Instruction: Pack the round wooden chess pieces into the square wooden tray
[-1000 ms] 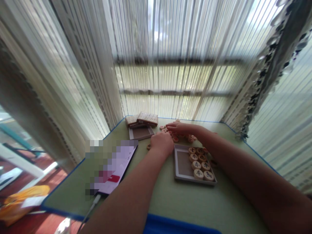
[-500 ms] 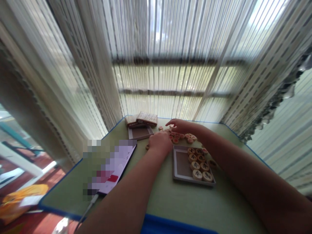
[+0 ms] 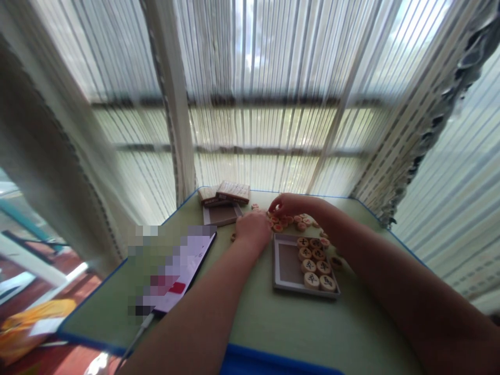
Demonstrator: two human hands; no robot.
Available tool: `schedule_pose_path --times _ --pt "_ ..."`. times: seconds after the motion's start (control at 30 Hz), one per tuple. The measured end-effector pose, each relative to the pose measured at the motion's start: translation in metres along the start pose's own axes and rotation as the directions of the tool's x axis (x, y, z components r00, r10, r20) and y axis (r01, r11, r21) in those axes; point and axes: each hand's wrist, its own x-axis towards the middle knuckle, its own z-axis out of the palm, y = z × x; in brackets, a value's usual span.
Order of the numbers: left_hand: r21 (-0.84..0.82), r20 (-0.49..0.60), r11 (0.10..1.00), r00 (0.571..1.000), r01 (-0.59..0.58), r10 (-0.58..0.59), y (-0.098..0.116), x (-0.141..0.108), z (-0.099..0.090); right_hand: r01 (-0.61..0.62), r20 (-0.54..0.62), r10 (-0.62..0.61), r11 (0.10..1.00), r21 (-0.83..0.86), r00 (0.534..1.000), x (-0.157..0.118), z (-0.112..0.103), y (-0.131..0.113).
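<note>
My right hand (image 3: 288,204) reaches over the far part of the table. Its thumb and forefinger are drawn together at a small round Chinese chess piece (image 3: 269,214). My left hand (image 3: 253,229) is curled, back upward, just nearer to me and to the left; its fingers are hidden beneath it. Around both hands lie loose wooden chess pieces (image 3: 301,226), many with red marks. Nearer to me, a shallow box tray (image 3: 288,263) holds two columns of pieces with black characters, along its right side. Its left part shows bare bottom.
A second shallow tray (image 3: 222,214) lies at the far left, with two flat boxes (image 3: 233,191) stacked partly over it. On the left rests a phone (image 3: 187,278), partly blurred out, with a white cable (image 3: 145,324). Curtains (image 3: 258,130) hang behind the blue-edged table (image 3: 269,323).
My right hand has come down and its fingers have closed from a spread pose onto a piece. My left hand stays nearly in place. The view has shifted slightly.
</note>
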Motion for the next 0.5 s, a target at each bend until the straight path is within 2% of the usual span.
schedule_pose_path --times 0.1,0.23,0.37,0.5 --pt "0.017 -0.009 0.998 0.999 0.054 -0.054 -0.001 0.0 0.0 0.016 0.047 -0.015 1.0 -0.023 0.999 -0.006 -0.003 -0.009" --pt "0.017 0.016 0.999 0.999 0.044 -0.044 -0.004 0.002 0.001 0.117 0.039 -0.112 0.976 -0.182 0.993 -0.02 -0.009 -0.036" --pt "0.017 0.006 0.998 0.998 0.066 -0.066 -0.008 0.003 -0.001 0.108 -0.002 -0.113 0.957 -0.268 0.994 -0.032 -0.012 -0.055" --pt "-0.001 -0.017 0.997 0.997 0.072 -0.072 -0.009 0.002 0.0 0.056 -0.005 -0.06 0.948 -0.313 0.998 -0.04 -0.013 -0.052"
